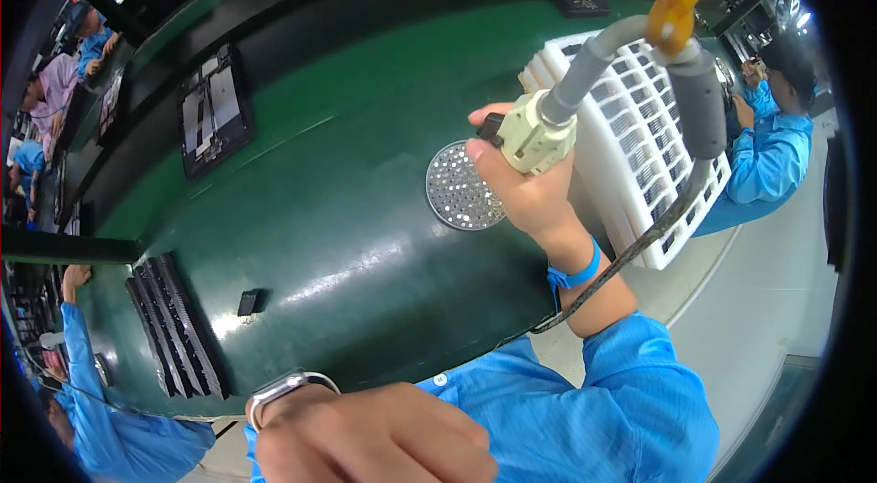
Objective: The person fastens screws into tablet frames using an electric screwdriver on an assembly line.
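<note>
My right hand (534, 200) is wrapped around a cream electric screwdriver (539, 138) with a black lever, which hangs by its grey upper end from a yellow hook (674, 17). My hand and the tool hide its tip. Beneath that hand, a round metal dish (454, 183) with many small holes and shiny specks lies on the green bench. My left hand (375, 433), watch at the wrist, is close to the camera at the bench's near edge. Its fingers curl down out of sight, so whatever they hold is hidden.
White slotted trays (639, 145) are stacked right of the dish. Black ridged strips (178, 328) and a small black block (248, 302) lie at left. Tablet-like devices (212, 113) rest on a black track beyond. A grey cable (653, 241) droops past my right forearm. Co-workers (772, 136) sit either side.
</note>
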`<state>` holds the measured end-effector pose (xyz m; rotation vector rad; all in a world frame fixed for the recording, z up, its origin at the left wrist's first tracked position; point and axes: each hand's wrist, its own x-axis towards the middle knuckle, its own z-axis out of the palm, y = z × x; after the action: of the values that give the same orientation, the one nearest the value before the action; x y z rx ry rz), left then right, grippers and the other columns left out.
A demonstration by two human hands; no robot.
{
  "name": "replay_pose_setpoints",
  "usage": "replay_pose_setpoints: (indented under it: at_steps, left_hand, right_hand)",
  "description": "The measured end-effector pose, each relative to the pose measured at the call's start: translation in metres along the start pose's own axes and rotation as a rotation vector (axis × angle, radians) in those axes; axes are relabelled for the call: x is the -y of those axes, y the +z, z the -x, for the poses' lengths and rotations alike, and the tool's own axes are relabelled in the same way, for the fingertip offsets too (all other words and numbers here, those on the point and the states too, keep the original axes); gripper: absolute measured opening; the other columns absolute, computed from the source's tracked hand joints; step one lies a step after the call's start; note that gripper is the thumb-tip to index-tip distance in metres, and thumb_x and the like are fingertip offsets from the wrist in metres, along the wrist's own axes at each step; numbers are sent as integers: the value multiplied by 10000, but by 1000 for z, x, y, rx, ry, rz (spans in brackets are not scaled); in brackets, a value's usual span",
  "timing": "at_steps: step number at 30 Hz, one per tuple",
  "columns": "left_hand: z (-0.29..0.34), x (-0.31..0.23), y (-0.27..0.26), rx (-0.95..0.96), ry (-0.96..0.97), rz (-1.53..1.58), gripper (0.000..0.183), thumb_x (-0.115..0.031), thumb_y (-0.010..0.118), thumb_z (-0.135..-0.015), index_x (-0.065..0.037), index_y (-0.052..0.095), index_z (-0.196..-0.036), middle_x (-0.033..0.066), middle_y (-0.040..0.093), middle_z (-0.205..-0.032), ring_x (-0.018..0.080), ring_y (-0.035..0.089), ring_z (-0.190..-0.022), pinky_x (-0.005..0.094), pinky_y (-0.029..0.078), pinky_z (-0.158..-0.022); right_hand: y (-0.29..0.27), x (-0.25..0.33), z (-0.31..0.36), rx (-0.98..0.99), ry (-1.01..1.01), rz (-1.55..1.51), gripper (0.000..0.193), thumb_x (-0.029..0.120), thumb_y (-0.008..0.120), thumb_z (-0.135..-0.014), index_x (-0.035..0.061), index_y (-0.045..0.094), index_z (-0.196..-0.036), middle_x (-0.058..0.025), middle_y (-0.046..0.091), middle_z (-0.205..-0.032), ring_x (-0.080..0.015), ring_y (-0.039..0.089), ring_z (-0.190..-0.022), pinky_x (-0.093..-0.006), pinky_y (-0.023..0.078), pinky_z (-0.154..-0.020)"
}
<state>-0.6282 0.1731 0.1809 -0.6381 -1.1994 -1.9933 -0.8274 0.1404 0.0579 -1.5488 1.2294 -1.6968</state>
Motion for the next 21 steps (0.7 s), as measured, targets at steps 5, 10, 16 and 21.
replay_pose_setpoints:
  at_steps: [5, 10, 16, 21]
  left_hand:
    - [2, 5, 10, -41, -8, 66, 192, -91, 585, -962, 5, 703, -844, 72, 617, -695, 177, 525, -506, 305, 316, -435]
    - [-17, 66, 16, -154, 840, 44, 217, -120, 567, -980, 12, 692, -861, 75, 609, -683, 178, 505, -493, 313, 319, -441]
    - [-2, 16, -2, -35, -7, 201, 227, -146, 572, -979, -1, 683, -844, 68, 610, -694, 186, 511, -514, 311, 331, -452]
    - [-12, 68, 3, -53, 778, 178, 225, -192, 609, -971, -21, 692, -850, 84, 613, -720, 202, 541, -545, 323, 373, -466]
  right_hand:
    - [2, -4, -5, 30, 23, 3, 294, -23, 735, -786, 20, 623, -1054, -62, 665, -1008, -95, 603, -848, -261, 505, -752]
    - [2, -3, -9, 26, 94, -52, 289, -22, 738, -789, 16, 619, -1050, -55, 664, -1005, -91, 598, -854, -263, 504, -749]
    - [-1, -5, -7, 41, 57, 4, 306, -27, 745, -779, 22, 616, -1052, -66, 665, -1014, -101, 600, -869, -275, 503, -769]
    - [0, -8, -2, 55, 44, -5, 332, -29, 750, -779, 23, 588, -1064, -71, 660, -1024, -110, 603, -887, -279, 503, -777]
